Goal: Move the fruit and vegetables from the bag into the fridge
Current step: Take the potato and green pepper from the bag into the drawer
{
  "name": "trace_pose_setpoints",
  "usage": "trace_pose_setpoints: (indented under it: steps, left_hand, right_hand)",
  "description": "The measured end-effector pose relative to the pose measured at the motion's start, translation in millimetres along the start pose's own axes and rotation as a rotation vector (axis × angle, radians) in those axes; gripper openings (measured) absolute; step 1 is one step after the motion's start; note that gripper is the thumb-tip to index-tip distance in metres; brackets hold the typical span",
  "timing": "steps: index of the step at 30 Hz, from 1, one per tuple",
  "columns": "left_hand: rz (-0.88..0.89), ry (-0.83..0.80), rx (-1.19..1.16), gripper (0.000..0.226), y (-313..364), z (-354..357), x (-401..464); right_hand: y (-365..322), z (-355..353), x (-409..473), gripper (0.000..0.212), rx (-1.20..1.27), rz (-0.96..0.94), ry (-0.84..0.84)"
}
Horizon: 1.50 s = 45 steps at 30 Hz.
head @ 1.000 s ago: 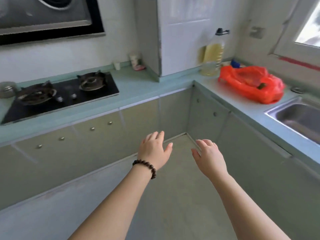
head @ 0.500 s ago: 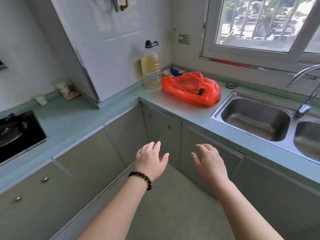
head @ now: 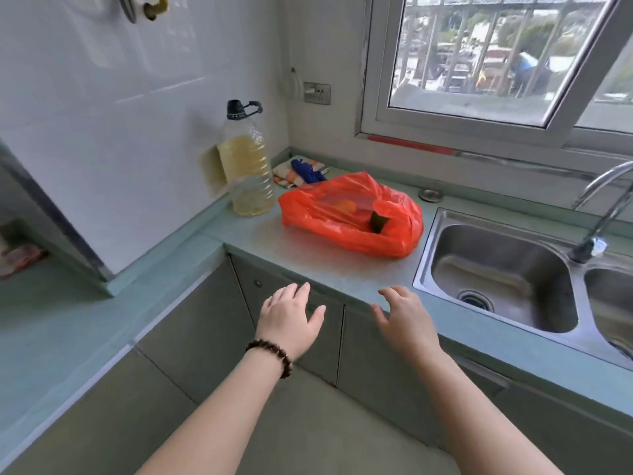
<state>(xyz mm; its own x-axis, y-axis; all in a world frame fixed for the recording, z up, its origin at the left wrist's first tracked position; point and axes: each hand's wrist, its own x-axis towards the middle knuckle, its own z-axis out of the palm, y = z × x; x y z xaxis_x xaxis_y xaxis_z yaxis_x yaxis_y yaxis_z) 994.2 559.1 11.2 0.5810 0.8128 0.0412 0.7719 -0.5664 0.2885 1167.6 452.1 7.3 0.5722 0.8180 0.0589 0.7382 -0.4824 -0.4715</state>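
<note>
Red plastic is what I'm steering for: the bag (head: 349, 214) lies slumped on the counter (head: 322, 265), between the oil bottle (head: 247, 166) and the sink (head: 496, 275), close to the back wall under the window. Something orange shows through its skin and a dark green end pokes out of the opening on the sink side. My left hand (head: 289, 318), the one with the bead bracelet (head: 270, 354), and my right hand (head: 406, 318) both hang loose with fingers spread, holding nothing, at about the counter's front edge and well short of the bag. No fridge is in view.

I judge the step in hand to be the reach. To do it well, I would bring both hands in over the counter, find the mouth near that green piece, and spread it with one hand before lifting anything out. The film looks thin and slippery, so I'd avoid dragging the whole bag toward the sink.
</note>
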Motion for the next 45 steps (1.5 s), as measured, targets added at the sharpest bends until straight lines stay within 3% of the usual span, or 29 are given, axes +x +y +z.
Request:
trace_pose_setpoints:
  steps: [14,22,32,36,40,45]
  left_hand:
    - [0.190,-0.073,-0.050,0.061,-27,9,193]
    - [0.303,-0.105,-0.010,0.060,-9,38,301]
    - [0.387,-0.120,0.043,0.059,4,64,412]
    - [0.386,-0.230,0.138,0.068,-3,83,447]
    - [0.433,-0.314,0.189,0.095,-6,97,481]
    - [0.453,-0.445,0.056,0.121,-12,111,521]
  right_hand:
    - [-13,34,152,0.032,-0.041,0.137,0.045]
    - [15,54,250,0.041,-0.112,0.052,0.183]
    - [73,60,340,0.056,-0.327,0.155,-0.006]
    - [104,59,357,0.052,-0.331,0.237,-0.037]
    - [125,57,380,0.051,-0.295,0.287,-0.007]
    - [148,57,407,0.050,-0.229,0.382,-0.036]
